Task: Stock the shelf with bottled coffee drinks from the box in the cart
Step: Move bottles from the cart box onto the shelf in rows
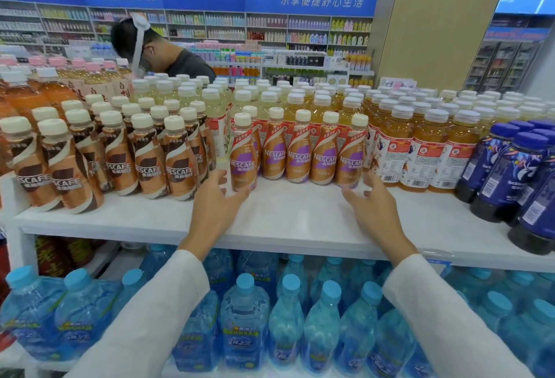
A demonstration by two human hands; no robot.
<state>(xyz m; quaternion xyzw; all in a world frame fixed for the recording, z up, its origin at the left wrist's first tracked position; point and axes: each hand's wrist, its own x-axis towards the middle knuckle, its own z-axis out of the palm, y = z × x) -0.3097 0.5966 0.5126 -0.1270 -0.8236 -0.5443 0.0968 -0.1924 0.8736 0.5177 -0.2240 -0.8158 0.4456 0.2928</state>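
Between the hands (213,202) (374,208), coffee bottle row (297,152).

Grips the base of a purple-label Nescafé bottle (243,155) in the left hand (214,200), thumb on its left side, upright on a white shelf (285,221). Holds the right hand (372,206) open, fingers spread, well right of the grip, near the last of four matching bottles (298,155) lined up just right of it. Left of the grip, brown-label Nescafé bottles (150,164); behind, white-capped tea bottles (322,101); below, blue-capped water bottles (246,317).
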